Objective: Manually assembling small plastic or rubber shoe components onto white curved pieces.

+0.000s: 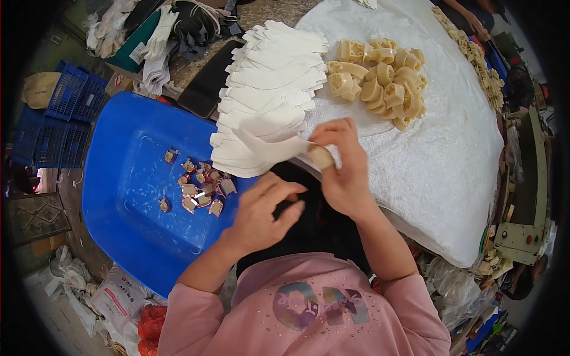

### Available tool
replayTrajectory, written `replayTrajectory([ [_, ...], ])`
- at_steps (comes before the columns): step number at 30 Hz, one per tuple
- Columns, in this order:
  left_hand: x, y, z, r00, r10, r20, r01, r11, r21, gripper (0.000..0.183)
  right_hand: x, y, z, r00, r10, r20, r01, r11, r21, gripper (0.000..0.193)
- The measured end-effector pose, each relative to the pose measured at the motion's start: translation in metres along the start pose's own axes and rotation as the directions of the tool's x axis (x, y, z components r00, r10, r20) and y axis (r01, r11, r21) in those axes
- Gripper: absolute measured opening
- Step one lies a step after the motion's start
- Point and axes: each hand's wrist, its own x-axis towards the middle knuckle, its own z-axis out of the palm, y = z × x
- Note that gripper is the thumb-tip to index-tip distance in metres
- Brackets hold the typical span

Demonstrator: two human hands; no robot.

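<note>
My right hand [344, 169] grips a small curved beige piece [321, 156] between thumb and fingers. A white, shaped strip [270, 148] runs leftward from that piece, over the end of a long overlapping row of similar white strips [267, 83]. Whether the strip is fixed to the piece or only held against it, I cannot tell. My left hand [258, 210] is near the blue tub's right edge, its fingers bent and apart, holding nothing. Beyond my right hand, a heap of beige curved pieces [386, 80] lies on the white woven sheet [415, 172].
The blue tub [124, 172] on the left contains several small shiny metallic-and-pink parts [202, 188]. Blue crates [65, 98] are stacked at the far left. Gloves [160, 32] and cloths lie at the back left. Another person's hand [476, 25] shows at the far right.
</note>
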Motion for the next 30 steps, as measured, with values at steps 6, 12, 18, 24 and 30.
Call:
replayTrajectory([
  [6, 0.02, -0.001, 0.043, 0.947, -0.318, 0.035, 0.203, 0.51, -0.836, 0.046, -0.032, -0.01, -0.038, 0.898, 0.44, 0.024, -0.412, 0.82, 0.398, 0.007],
  [12, 0.047, 0.011, 0.057, 0.906, -0.422, 0.028, 0.226, 0.425, -0.876, 0.041, -0.046, 0.021, -0.08, 0.88, 0.47, -0.069, -0.419, 0.836, 0.354, 0.014],
  [18, 0.055, 0.017, 0.065, 0.921, -0.387, 0.04, 0.235, 0.472, -0.85, 0.04, -0.009, 0.051, -0.121, 0.909, 0.148, -0.39, -0.328, 0.832, -0.447, 0.052],
  [24, 0.058, 0.018, 0.069, 0.928, -0.365, 0.082, 0.263, 0.482, -0.836, 0.038, 0.002, 0.077, -0.133, 0.971, 0.192, -0.145, -0.235, 0.891, -0.389, 0.066],
  [30, 0.052, 0.007, 0.068, 0.916, -0.4, 0.038, 0.249, 0.491, -0.835, 0.035, -0.026, 0.033, -0.103, 0.866, 0.476, -0.156, -0.436, 0.87, 0.231, 0.052],
])
